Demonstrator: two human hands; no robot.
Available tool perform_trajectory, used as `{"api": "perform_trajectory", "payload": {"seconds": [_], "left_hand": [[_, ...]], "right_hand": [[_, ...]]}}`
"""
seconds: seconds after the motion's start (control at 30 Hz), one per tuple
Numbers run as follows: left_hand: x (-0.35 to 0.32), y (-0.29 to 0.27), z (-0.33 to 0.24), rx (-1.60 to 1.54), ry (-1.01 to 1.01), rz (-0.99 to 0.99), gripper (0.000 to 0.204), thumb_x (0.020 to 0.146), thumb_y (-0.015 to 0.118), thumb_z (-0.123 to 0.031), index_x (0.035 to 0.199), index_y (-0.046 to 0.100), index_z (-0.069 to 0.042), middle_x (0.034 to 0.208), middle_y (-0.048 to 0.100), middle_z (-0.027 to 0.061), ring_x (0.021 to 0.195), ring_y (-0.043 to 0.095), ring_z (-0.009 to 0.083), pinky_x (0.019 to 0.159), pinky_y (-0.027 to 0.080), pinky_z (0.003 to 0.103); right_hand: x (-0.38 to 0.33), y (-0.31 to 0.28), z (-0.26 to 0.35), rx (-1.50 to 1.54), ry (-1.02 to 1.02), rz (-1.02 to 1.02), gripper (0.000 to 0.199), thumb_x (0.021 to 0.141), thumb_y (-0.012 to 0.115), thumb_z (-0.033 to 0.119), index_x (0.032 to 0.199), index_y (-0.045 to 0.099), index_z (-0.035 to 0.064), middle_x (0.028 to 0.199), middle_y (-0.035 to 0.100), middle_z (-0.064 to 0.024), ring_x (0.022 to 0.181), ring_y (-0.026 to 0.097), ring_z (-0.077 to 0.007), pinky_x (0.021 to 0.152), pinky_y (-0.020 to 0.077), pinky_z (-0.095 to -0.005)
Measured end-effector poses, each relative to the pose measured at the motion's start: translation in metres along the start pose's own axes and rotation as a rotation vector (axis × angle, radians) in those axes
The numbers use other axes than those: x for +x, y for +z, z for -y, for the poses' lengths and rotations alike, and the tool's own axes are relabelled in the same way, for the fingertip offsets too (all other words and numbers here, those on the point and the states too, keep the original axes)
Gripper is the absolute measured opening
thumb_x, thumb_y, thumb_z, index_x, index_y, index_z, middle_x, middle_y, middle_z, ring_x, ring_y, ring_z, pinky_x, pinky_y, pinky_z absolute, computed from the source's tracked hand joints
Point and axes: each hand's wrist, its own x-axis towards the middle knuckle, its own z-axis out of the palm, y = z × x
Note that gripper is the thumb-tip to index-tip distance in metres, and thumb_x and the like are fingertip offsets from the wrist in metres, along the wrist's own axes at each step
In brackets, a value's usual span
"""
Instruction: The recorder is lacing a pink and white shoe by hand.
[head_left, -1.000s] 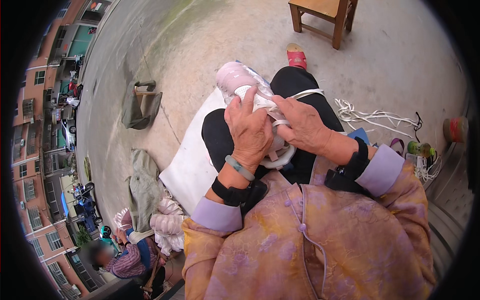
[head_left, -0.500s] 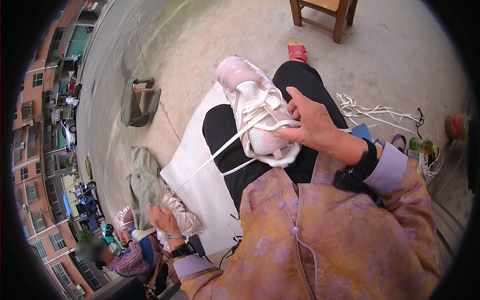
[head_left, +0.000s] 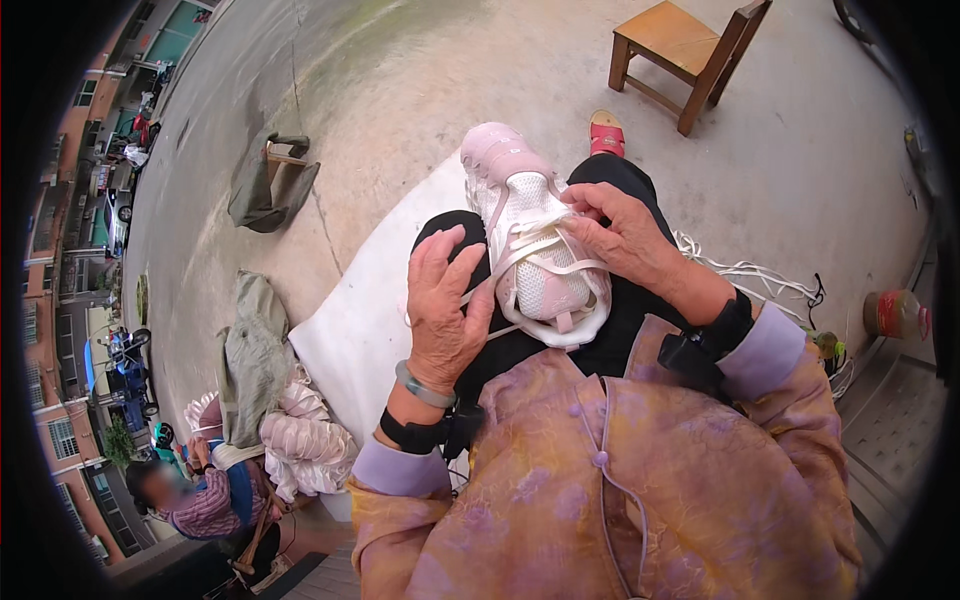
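Pale grey concrete ground [head_left: 390,110] takes up most of the view; a white sheet [head_left: 335,325] lies over the left side of the lap and spreads outward. Beyond the knees stands a brown wooden chair [head_left: 665,40]; lower left, a heap of pink-and-white shoes [head_left: 310,435] lies beside a crumpled olive-grey cloth [head_left: 255,350]. Main item: one pink-and-white sports shoe with mesh panels [head_left: 535,205], resting on the black-trousered legs [head_left: 620,175], pink end pointing away from the body, padded collar toward the jacket. Left hand [head_left: 440,315] is just left of the shoe, fingers spread; a lace strand passes at its thumb, but cannot tell whether it is pinched. Right hand [head_left: 635,240] is at the right lacing edge, thumb and curled index finger near the strands; contact seems likely, grip cannot be told. Flat white lace [head_left: 580,267]: several strands cross the mesh tongue, so threading is judged at least partly done. Not done: strands lie loose and uneven, slack not taken up; no finished knot or bow visible. Eyelet count unreadable under the fingers. A loose tangle of white laces [head_left: 750,270] lies on the ground at right.
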Motion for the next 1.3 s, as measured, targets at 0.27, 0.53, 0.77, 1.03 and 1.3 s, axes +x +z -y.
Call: {"api": "perform_trajectory", "payload": {"seconds": [0.27,0.53,0.77,1.03,1.3], "left_hand": [[0.003,0.041,-0.002,0.088,0.116,0.044,0.040,0.069,0.066,-0.009,0.107,0.057,-0.007,0.116,0.052,0.0183,0.106,0.050,0.0365,0.087,0.042,0.043],[0.004,0.045,-0.006,0.206,0.199,0.081,0.038,0.071,0.065,-0.009,0.109,0.056,-0.009,0.115,0.053,0.0178,0.101,0.053,0.0350,0.079,0.047,0.040],[0.007,0.027,-0.021,0.191,0.034,0.109,0.034,0.074,0.065,-0.007,0.106,0.056,-0.001,0.095,0.059,0.0145,0.081,0.058,0.0298,0.072,0.047,0.038],[0.005,0.015,-0.017,-0.003,-0.063,0.071,0.008,0.078,0.062,-0.005,0.082,0.056,-0.006,0.068,0.051,0.0100,0.061,0.053,0.0282,0.051,0.037,0.035],[-0.025,-0.042,-0.009,0.353,0.186,0.123,0.013,0.070,0.063,0.000,0.078,0.055,-0.007,0.059,0.043,0.0066,0.051,0.044,0.0255,0.048,0.033,0.036]], "right_hand": [[0.007,0.009,-0.001,-0.024,-0.096,0.042,0.014,0.081,0.064,0.009,0.090,0.054,0.0040,0.085,0.050,-0.0029,0.073,0.046,-0.0099,0.063,0.0412,-0.0243],[0.007,0.012,0.009,0.038,-0.063,0.011,0.021,0.072,0.058,0.021,0.067,0.055,0.0005,0.078,0.054,-0.0134,0.075,0.054,-0.0291,0.068,0.0434,-0.0356],[0.012,0.016,0.004,-0.107,0.166,-0.024,0.022,0.065,0.062,0.021,0.061,0.055,0.0010,0.069,0.053,-0.0137,0.067,0.055,-0.0302,0.064,0.0450,-0.0373],[0.010,0.020,0.009,-0.036,0.266,-0.069,0.019,0.064,0.064,0.021,0.069,0.057,0.0047,0.076,0.054,-0.0099,0.073,0.056,-0.0258,0.069,0.0450,-0.0344],[-0.006,0.003,0.001,0.128,0.203,-0.008,0.025,0.070,0.066,0.021,0.084,0.058,0.0026,0.081,0.053,-0.0098,0.073,0.055,-0.0221,0.069,0.0456,-0.0322]]}}
